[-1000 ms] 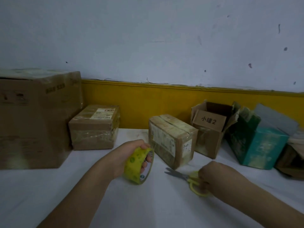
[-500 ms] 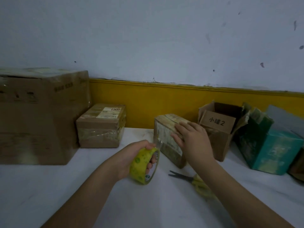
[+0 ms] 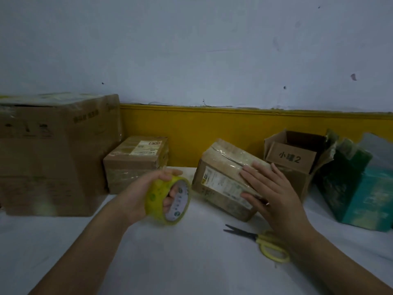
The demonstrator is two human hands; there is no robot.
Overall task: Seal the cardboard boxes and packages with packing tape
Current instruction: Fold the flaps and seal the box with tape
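Head view | tape roll [image 3: 153,204] is gripped by left hand [image 3: 136,196], fingers curled through its core, frame centre | small box [image 3: 221,179] (centre-right) is pressed by right hand [image 3: 274,194], fingers straight

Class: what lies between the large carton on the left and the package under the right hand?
Head view: a smaller labelled box at the back; nearer, the left hand gripping the yellow tape roll.

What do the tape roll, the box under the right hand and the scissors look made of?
Tape roll: glossy yellowish plastic film on a printed white core, probably card. Box under the right hand: brown cardboard, shiny clear tape over it, paper label. Scissors: dark blades, likely metal; yellow handles, likely plastic.
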